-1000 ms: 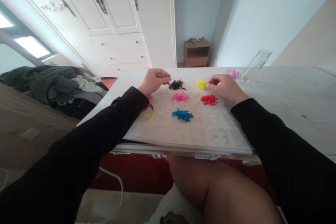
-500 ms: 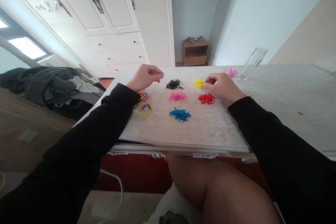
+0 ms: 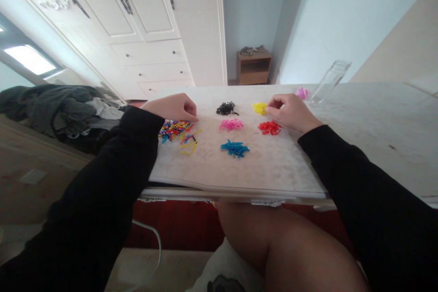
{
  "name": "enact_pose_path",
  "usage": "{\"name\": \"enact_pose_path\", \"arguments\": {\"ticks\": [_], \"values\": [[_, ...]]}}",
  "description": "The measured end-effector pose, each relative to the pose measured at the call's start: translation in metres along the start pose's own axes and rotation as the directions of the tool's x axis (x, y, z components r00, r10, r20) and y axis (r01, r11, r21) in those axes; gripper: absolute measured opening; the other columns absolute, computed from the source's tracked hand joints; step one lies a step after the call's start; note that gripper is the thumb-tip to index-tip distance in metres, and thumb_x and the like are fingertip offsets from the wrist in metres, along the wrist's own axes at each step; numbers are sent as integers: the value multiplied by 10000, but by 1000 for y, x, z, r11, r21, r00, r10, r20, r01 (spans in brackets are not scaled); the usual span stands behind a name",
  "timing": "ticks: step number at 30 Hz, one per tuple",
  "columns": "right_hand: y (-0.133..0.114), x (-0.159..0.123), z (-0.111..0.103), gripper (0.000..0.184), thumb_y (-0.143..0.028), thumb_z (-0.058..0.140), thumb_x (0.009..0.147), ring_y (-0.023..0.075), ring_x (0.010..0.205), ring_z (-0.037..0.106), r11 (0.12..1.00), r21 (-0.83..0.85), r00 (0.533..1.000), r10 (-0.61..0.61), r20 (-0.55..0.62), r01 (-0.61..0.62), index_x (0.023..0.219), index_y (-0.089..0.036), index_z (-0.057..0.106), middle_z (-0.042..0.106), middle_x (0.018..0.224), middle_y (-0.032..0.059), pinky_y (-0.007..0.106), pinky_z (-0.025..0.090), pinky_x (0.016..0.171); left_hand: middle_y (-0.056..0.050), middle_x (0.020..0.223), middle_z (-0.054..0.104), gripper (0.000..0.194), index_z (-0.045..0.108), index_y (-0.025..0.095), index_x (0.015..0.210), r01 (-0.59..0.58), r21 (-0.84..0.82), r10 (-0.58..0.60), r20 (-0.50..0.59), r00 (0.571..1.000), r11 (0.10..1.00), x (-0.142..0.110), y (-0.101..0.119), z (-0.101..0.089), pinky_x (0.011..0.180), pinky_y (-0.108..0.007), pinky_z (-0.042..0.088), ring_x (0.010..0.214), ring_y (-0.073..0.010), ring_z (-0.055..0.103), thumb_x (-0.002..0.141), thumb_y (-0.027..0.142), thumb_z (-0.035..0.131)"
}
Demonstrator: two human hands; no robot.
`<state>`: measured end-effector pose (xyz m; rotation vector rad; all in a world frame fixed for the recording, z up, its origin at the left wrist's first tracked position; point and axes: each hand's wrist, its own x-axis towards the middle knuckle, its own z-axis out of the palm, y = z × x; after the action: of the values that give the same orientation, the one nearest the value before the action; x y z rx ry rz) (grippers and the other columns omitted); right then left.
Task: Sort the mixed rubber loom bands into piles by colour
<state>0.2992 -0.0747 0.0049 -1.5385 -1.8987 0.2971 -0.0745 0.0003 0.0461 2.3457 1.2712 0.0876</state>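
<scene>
Small elastic bands lie sorted by colour on a pale board (image 3: 273, 169): a black pile (image 3: 226, 108), a yellow pile (image 3: 260, 108), a pink pile (image 3: 231, 124), a red pile (image 3: 269, 127) and a blue pile (image 3: 234, 148). A mixed multicoloured heap (image 3: 176, 130) lies at the left. My left hand (image 3: 173, 107) rests curled at the top edge of that mixed heap, fingertips pinched down on it. My right hand (image 3: 290, 112) sits beside the yellow pile, thumb and finger pinched together at its edge.
A clear glass jar (image 3: 330, 81) and a pink lid (image 3: 302, 93) stand at the board's far right. A white wardrobe (image 3: 153, 23), a small wooden nightstand (image 3: 255, 67) and a heap of grey clothes (image 3: 65, 109) lie beyond. My bare knee (image 3: 273, 246) is under the board.
My left hand has moved from beside the black pile leftwards and down to the mixed heap. My right hand has stayed at the yellow pile.
</scene>
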Motion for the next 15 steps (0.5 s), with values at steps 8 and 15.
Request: {"name": "enact_pose_path", "arguments": {"ticks": [8,15], "values": [[0,1,1,88,-223,670,772,192,679,592,1000,-7,1000,7,-7,-7,691,-192,685,687,687,39,341,428,673,-15,618,725,236,838,224,729,-62,-1,61,198,978,998,-6,18,5,600,-263,402,555,-129,580,672,449,884],[1,0,2,84,-207,665,763,193,675,602,1000,-4,1000,7,-12,-7,682,-190,680,698,688,42,342,434,683,-36,662,769,152,830,217,704,-19,-85,43,292,955,996,-11,22,7,594,-260,440,590,-161,647,712,369,830]]}}
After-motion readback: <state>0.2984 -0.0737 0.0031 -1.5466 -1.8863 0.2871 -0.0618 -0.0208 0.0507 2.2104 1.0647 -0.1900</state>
